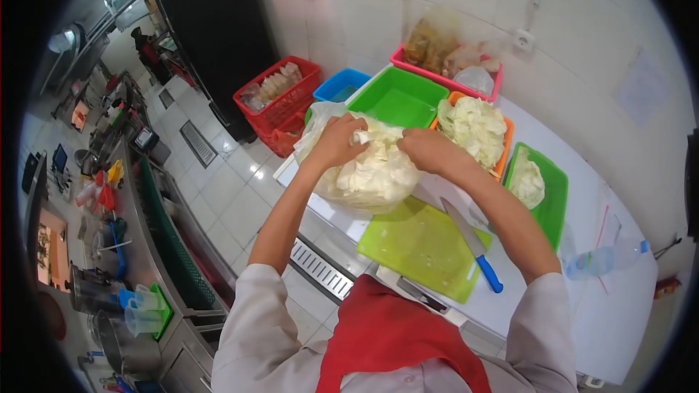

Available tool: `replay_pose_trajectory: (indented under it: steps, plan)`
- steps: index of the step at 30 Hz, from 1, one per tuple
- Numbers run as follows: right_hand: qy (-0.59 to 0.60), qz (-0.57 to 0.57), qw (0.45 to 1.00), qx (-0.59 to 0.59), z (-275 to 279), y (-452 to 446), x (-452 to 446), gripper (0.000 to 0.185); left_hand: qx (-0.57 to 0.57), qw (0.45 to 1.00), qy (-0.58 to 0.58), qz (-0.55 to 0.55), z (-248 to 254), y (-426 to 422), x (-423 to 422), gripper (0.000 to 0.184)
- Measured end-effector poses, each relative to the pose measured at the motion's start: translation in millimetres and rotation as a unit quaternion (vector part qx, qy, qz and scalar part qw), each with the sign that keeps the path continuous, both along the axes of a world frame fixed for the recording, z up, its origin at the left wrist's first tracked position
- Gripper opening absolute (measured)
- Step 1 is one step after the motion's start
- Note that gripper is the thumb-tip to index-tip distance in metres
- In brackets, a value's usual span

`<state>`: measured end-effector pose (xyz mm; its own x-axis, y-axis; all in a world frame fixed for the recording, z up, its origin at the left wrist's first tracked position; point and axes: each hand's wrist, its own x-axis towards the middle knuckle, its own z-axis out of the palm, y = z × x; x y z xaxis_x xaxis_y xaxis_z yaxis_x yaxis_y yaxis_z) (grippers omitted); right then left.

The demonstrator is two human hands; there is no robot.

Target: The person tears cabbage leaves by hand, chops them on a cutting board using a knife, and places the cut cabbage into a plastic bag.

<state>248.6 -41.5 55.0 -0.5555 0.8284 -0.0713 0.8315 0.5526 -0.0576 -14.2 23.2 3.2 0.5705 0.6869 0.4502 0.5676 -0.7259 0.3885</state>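
Note:
A clear plastic bag [328,191] full of cut cabbage [373,173] stands at the table's left edge. My left hand [339,143] is closed on the bag's left upper part, its fingers curled beside pale cabbage pieces. On the opposite side, my right hand [429,151] is closed in a fist at the bag's rim; the plastic inside it is mostly hidden. A yellow-green cutting board [419,247] lies in front of the bag. Across its right side rests a knife [473,244] with a blue handle, touched by neither hand.
Behind the bag stands a green tray [397,98]. Cabbage leaves [473,129] fill an orange basket [507,147]; another green tray [557,196] holds a leaf piece. A pink tray [444,73], blue bin [342,86], red crate [280,91] and water bottle [608,258] surround the table.

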Motion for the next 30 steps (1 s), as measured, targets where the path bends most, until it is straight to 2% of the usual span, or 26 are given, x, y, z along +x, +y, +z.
replay_pose_trajectory:
  steps: [2, 3, 5, 6, 7, 8, 9, 10, 11, 12, 13, 14, 15, 17, 18, 19, 21, 23, 24, 25, 26, 27, 28, 29, 30]
  plan:
    - [0.078, 0.008, 0.996, 0.051, 14.6, -11.3, 7.0, 0.012, 0.006, 1.000, 0.013, 0.017, -0.8, -3.5, -0.5, 0.034]
    - [0.078, 0.006, 0.996, 0.052, 26.7, -16.9, 10.6, 0.012, 0.013, 0.999, 0.026, 0.035, -0.1, -5.3, -0.6, 0.037]
    - [0.239, 0.064, 0.962, 0.118, 47.9, -24.0, 18.5, 0.008, 0.003, 0.997, 0.062, 0.046, 1.3, -8.3, 2.0, 0.042]
    - [0.238, 0.062, 0.962, 0.118, 48.7, -24.6, 19.2, 0.008, -0.008, 0.993, 0.099, 0.057, 1.6, -11.0, 4.2, 0.046]
    - [0.263, 0.110, 0.944, 0.169, 48.9, -24.0, 18.2, 0.011, -0.007, 0.994, 0.098, 0.055, 7.9, -21.1, 11.5, 0.046]
    - [0.288, 0.157, 0.920, 0.216, 46.8, -24.8, 15.9, 0.014, 0.070, 0.981, 0.171, 0.066, 10.2, -35.2, 22.5, 0.048]
    - [0.289, 0.155, 0.920, 0.216, 41.6, -23.8, 12.0, 0.014, 0.146, 0.956, 0.241, 0.077, 12.3, -45.9, 34.5, 0.049]
    - [0.310, 0.156, 0.919, 0.186, 34.9, -20.4, 6.8, 0.009, 0.138, 0.954, 0.258, 0.064, -2.7, -42.4, 45.8, 0.048]
    - [0.330, 0.158, 0.918, 0.155, 28.9, -17.1, 2.1, 0.005, 0.138, 0.954, 0.257, 0.064, -16.8, -34.0, 47.1, 0.048]
    - [0.329, 0.158, 0.918, 0.155, 24.5, -15.8, -2.9, 0.005, 0.131, 0.969, 0.211, -0.011, -34.0, -20.5, 47.9, 0.051]
    - [0.329, 0.116, 0.931, 0.104, 20.4, -15.6, -8.0, 0.007, 0.123, 0.975, 0.163, -0.086, -33.2, -14.5, 48.6, 0.053]
    - [0.327, 0.074, 0.941, 0.054, 17.4, -16.0, -10.4, 0.008, 0.058, 0.974, 0.190, -0.107, -30.2, -5.5, 46.0, 0.059]
    - [0.327, 0.074, 0.941, 0.054, 15.7, -15.3, -9.5, 0.008, 0.058, 0.974, 0.190, -0.107, -21.8, -5.2, 41.5, 0.059]
    - [0.334, 0.030, 0.941, 0.042, 19.2, -10.1, -5.4, 0.013, -0.061, 0.986, 0.035, -0.154, 2.1, -4.4, 29.9, 0.063]
    - [0.334, 0.032, 0.941, 0.045, 23.2, -7.8, -1.0, 0.013, -0.102, 0.987, -0.020, -0.126, 16.8, -0.4, 25.4, 0.052]
    - [0.314, 0.056, 0.946, 0.061, 27.0, -7.7, 5.3, 0.012, -0.100, 0.987, -0.019, -0.126, 30.5, 2.7, 15.0, 0.052]
    - [0.293, 0.081, 0.949, 0.079, 36.4, -9.7, 8.8, 0.012, -0.064, 0.972, -0.007, -0.224, 59.9, 5.5, -12.1, 0.041]
    - [0.247, 0.039, 0.967, -0.039, 52.1, -15.6, 6.9, 0.009, -0.069, 0.977, -0.035, -0.198, 78.2, -14.2, -23.2, 0.034]
    - [0.247, 0.041, 0.967, -0.035, 54.1, -15.0, 6.1, 0.009, -0.078, 0.980, -0.161, -0.090, 81.0, -29.0, -26.6, 0.034]
    - [0.258, 0.033, 0.965, -0.037, 57.4, -12.8, 6.0, 0.009, -0.083, 0.955, -0.284, 0.019, 82.5, -38.2, -29.7, 0.034]
    - [0.269, 0.025, 0.962, -0.042, 59.5, -10.8, 5.2, 0.010, -0.080, 0.955, -0.285, 0.019, 81.5, -47.0, -27.4, 0.034]
    - [0.268, 0.028, 0.962, -0.043, 58.1, -7.3, 2.1, 0.010, 0.140, 0.954, -0.143, 0.224, 76.5, -57.3, -22.1, 0.029]
    - [0.266, 0.031, 0.962, -0.056, 57.9, -1.7, -2.9, 0.012, 0.343, 0.847, 0.015, 0.405, 75.0, -62.3, -20.5, 0.024]
    - [0.263, 0.035, 0.962, -0.070, 58.1, 3.4, -6.8, 0.013, 0.342, 0.846, 0.015, 0.409, 58.6, -44.3, -34.7, 0.024]
    - [0.260, 0.040, 0.962, -0.073, 67.5, 6.0, -8.1, 0.013, 0.131, 0.928, -0.049, 0.345, 30.3, -9.6, -58.5, 0.023]
